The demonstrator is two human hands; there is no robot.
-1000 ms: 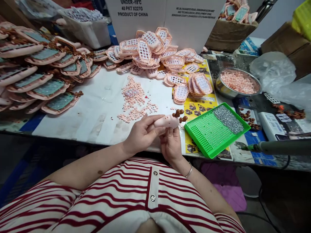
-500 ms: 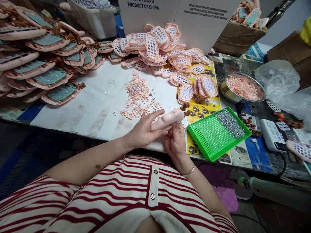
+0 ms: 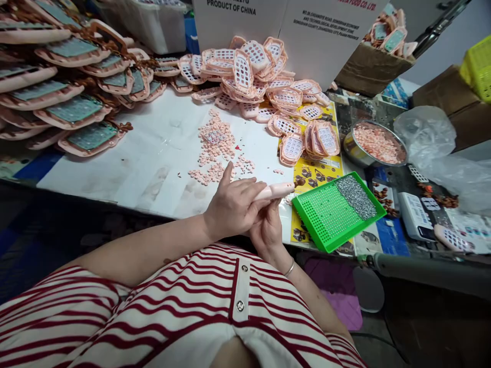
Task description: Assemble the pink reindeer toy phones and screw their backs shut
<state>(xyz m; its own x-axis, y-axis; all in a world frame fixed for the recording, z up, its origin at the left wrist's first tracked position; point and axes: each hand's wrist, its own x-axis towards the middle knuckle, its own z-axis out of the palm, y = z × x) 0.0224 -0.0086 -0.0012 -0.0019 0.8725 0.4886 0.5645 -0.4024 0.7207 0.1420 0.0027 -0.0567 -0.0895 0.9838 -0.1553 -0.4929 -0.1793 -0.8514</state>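
Between my two hands is a pale pink plastic toy shell (image 3: 276,191), seen edge-on, with a brown knobbed piece (image 3: 299,181) at its far end. My left hand (image 3: 235,204) wraps its near end from above, thumb raised. Underneath, my right hand (image 3: 267,227) supports the shell with bent fingers; its fingertips are partly hidden. Just beyond my hands, small pink pieces (image 3: 217,135) lie loose on the white table surface (image 3: 153,148). To the right sits a green perforated tray (image 3: 326,220) with many small silver screws (image 3: 356,197) heaped at its far end.
Stacked pink shells with green boards (image 3: 86,110) crowd the left. Pink shells with holed white faces (image 3: 249,76) are piled at the back before a printed carton (image 3: 264,30). A metal bowl of pink pieces (image 3: 376,143), a plastic bag (image 3: 425,128) and a white device (image 3: 415,215) stand right.
The pink shell has turned and tipped flatter, so its edge faces up. My left hand has shifted further over it with the thumb lifted. The view has moved slightly.
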